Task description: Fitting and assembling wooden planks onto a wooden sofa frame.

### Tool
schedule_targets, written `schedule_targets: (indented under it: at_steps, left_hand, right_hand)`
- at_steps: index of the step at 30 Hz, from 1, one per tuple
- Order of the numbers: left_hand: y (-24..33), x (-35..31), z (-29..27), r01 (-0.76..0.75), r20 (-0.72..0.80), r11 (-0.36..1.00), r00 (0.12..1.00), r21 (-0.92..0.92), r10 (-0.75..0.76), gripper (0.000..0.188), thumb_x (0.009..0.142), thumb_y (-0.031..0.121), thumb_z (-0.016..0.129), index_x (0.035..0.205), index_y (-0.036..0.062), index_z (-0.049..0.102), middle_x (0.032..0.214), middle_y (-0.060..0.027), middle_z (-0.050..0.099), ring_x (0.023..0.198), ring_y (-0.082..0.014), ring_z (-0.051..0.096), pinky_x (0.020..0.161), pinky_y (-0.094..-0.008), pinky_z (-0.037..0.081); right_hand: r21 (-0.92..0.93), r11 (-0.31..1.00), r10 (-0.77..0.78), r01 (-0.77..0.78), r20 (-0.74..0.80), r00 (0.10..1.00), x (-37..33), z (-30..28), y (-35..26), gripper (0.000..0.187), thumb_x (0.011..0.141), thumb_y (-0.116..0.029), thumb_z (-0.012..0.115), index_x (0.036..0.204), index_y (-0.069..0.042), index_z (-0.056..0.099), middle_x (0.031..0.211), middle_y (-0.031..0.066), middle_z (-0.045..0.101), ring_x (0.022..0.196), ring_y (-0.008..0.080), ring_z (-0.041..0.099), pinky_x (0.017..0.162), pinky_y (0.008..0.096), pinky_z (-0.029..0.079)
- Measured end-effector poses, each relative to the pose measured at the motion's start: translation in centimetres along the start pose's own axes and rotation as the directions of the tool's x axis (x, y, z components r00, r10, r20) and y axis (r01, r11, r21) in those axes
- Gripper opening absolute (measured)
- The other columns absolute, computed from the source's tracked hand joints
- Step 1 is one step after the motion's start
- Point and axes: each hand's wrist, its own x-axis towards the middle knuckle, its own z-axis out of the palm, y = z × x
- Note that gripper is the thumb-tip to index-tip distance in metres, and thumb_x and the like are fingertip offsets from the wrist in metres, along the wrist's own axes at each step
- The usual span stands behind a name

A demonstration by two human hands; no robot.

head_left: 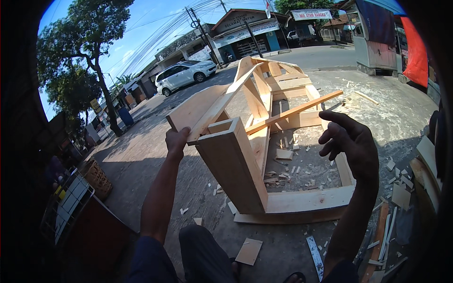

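While the left hand point(177, 141) clasps the wooden frame point(249, 162) at its upper corner, the right hand point(353, 144) hovers, fingers half-curled, holding nothing. Wood offcuts point(284, 154) litter the ground.

1. I see a wooden frame point(260, 144), pale, bare, unpainted timber, standing on the paved ground, partly sunlit; its near end is in shade.
2. Near corner: a boxy post point(231, 177) of planks, tilted in my view, its top showing a recess between boards.
3. From the post top, a long rail point(222, 111) runs away toward the far end.
4. Along the rail's left side, a broad thin panel point(196, 106), smooth-faced, projecting outward.
5. Low down, a front crosspiece point(309, 199) meets the post's foot.
6. A browner stick point(297, 112) slants across the frame; I can't tell whether it's fastened.
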Motion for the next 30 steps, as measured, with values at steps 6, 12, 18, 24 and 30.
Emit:
schedule_targets:
  at_steps: [6, 12, 18, 24, 30]
  left_hand:
    - [0.2, -0.1, -0.2, 0.022, 0.005, 0.999, 1.000, -0.028, -0.022, 0.043, 0.074, 0.024, 0.073, 0.102, -0.0080, 0.068, 0.097, -0.0194, 0.071, 0.086, -0.0269, 0.070, 0.076, -0.0376, 0.052]
    - [0.8, -0.8, 0.3, 0.014, -0.028, 0.999, 1.000, 0.028, -0.014, 0.040, 0.076, 0.021, 0.070, 0.102, -0.0096, 0.067, 0.093, -0.0181, 0.070, 0.078, -0.0256, 0.068, 0.068, -0.0376, 0.052]
    - [1.4, -1.7, 0.8, -0.004, -0.083, 0.995, 0.996, 0.102, 0.013, 0.042, 0.074, 0.023, 0.070, 0.101, -0.0081, 0.068, 0.094, -0.0191, 0.070, 0.081, -0.0262, 0.070, 0.069, -0.0379, 0.054]
    - [1.5, -1.6, 0.4, -0.020, -0.080, 0.992, 0.996, 0.127, 0.030, 0.043, 0.074, 0.025, 0.071, 0.101, -0.0074, 0.068, 0.095, -0.0190, 0.071, 0.083, -0.0262, 0.070, 0.073, -0.0377, 0.054]
    - [0.9, -1.9, 0.2, -0.055, -0.049, 0.997, 0.997, 0.050, 0.057, 0.042, 0.075, 0.026, 0.073, 0.100, -0.0077, 0.068, 0.094, -0.0178, 0.071, 0.081, -0.0254, 0.069, 0.075, -0.0370, 0.053]
  right_hand:
    - [-0.009, 1.000, -0.001, 0.001, -0.003, 1.000, -0.2, 0.2, -0.8, 0.037, 0.096, -0.026, 0.061, 0.124, -0.002, 0.061, 0.081, 0.0102, 0.068, 0.065, 0.0152, 0.068, 0.054, 0.0240, 0.050]
    - [-0.015, 1.000, -0.005, 0.005, -0.009, 1.000, -0.4, -0.2, -0.7, 0.036, 0.096, -0.025, 0.060, 0.124, -0.001, 0.061, 0.081, 0.0100, 0.068, 0.065, 0.0151, 0.068, 0.054, 0.0239, 0.050]
    - [-0.013, 1.000, -0.012, 0.012, -0.008, 1.000, -0.4, -0.2, -0.9, 0.036, 0.096, -0.025, 0.060, 0.124, -0.001, 0.061, 0.080, 0.0099, 0.068, 0.065, 0.0152, 0.068, 0.054, 0.0242, 0.050]
    - [-0.018, 1.000, -0.008, 0.008, -0.008, 1.000, -0.3, -0.3, -0.8, 0.037, 0.096, -0.026, 0.061, 0.123, -0.001, 0.061, 0.080, 0.0094, 0.068, 0.065, 0.0149, 0.068, 0.054, 0.0241, 0.050]
    - [-0.019, 0.999, -0.033, 0.033, -0.014, 0.999, -0.4, -0.4, -1.0, 0.037, 0.096, -0.027, 0.061, 0.123, -0.002, 0.062, 0.080, 0.0091, 0.068, 0.065, 0.0146, 0.068, 0.054, 0.0239, 0.050]
